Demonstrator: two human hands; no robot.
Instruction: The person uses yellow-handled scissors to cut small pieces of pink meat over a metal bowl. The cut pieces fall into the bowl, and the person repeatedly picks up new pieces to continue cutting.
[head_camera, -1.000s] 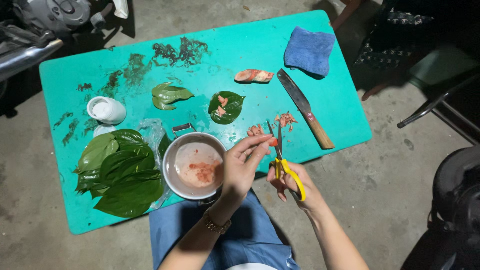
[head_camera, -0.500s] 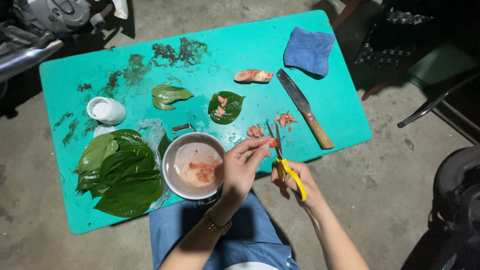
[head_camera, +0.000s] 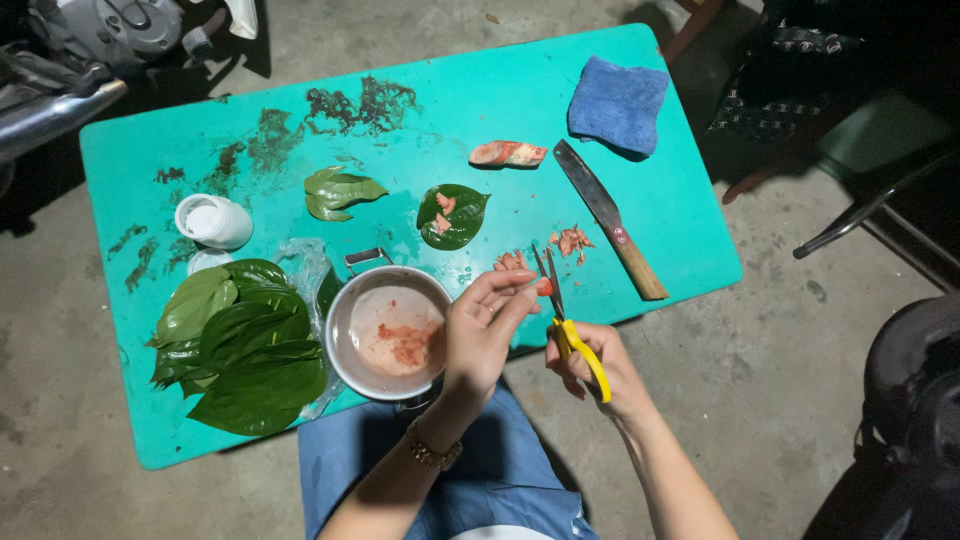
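Note:
My left hand (head_camera: 485, 330) pinches a small reddish piece (head_camera: 542, 287) between thumb and fingertips, just right of a metal pot (head_camera: 385, 332) that holds pink pulp. My right hand (head_camera: 592, 362) grips yellow-handled scissors (head_camera: 562, 318), whose blades point up and meet the piece. Small cut reddish bits (head_camera: 572, 240) lie on the turquoise table (head_camera: 420, 130) just beyond the blades. An open green leaf (head_camera: 452, 215) with two bits on it lies further back.
A pile of green leaves (head_camera: 240, 340) lies at the left front, a white jar (head_camera: 213, 221) behind it, a folded leaf (head_camera: 338, 192) mid-table. A larger reddish chunk (head_camera: 508, 153), a wood-handled knife (head_camera: 610, 218) and a blue cloth (head_camera: 618, 103) are at the back right. Concrete floor surrounds the table.
Both hands stay in almost the same place. The scissors have shifted slightly against the held piece.

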